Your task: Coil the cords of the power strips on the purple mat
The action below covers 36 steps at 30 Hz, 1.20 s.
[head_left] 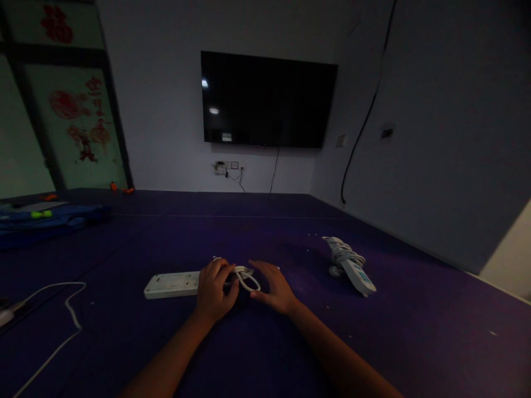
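A white power strip (171,284) lies flat on the purple floor mat (257,342) in front of me. Its white cord (248,278) forms a small loop at the strip's right end. My left hand (214,291) rests on that end of the strip with its fingers curled around the cord loop. My right hand (274,288) lies just right of the loop, fingers held together and touching the cord's far side. What the right fingers hold is hidden.
A second white power strip with its cord wound round it (348,263) lies to the right. A loose white cable (62,309) snakes along the left. Blue fabric (45,221) lies far left. A black wall screen (267,99) hangs ahead, wall sockets (229,166) below it.
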### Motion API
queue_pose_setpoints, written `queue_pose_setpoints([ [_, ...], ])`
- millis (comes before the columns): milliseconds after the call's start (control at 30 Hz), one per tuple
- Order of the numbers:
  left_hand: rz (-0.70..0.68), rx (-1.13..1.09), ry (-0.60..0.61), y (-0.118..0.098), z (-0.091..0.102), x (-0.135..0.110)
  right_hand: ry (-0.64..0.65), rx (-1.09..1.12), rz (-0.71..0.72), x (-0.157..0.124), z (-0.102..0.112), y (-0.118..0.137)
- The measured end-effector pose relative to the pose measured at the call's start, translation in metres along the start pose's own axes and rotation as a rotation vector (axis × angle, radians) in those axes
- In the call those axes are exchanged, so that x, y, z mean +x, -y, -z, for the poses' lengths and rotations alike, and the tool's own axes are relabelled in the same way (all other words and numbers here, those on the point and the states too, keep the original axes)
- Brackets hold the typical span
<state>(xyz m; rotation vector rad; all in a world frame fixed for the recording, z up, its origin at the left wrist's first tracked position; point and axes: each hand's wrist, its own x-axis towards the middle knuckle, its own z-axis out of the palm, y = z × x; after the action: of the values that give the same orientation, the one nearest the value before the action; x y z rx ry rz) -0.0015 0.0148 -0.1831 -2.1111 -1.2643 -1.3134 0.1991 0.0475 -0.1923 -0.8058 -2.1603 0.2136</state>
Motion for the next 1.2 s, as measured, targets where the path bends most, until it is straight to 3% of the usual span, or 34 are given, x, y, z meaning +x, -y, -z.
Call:
queue_pose_setpoints([
  [133, -0.009, 0.009, 0.042, -0.002, 0.003, 0.001, 0.082, 0.124, -0.031, -0.002, -0.007, -0.007],
  [433, -0.06, -0.066, 0.13, 0.012, 0.002, 0.001, 0.066, 0.303, -0.011, 0.007, -0.007, 0.0],
  [833, 0.038, -0.218, 0.167, 0.013, 0.002, 0.005, 0.002, 0.326, -0.062, 0.005, -0.018, -0.006],
  [1200, 0.048, -0.31, 0.186, 0.014, 0.002, 0.006, -0.014, 0.174, -0.1, 0.007, -0.021, -0.004],
])
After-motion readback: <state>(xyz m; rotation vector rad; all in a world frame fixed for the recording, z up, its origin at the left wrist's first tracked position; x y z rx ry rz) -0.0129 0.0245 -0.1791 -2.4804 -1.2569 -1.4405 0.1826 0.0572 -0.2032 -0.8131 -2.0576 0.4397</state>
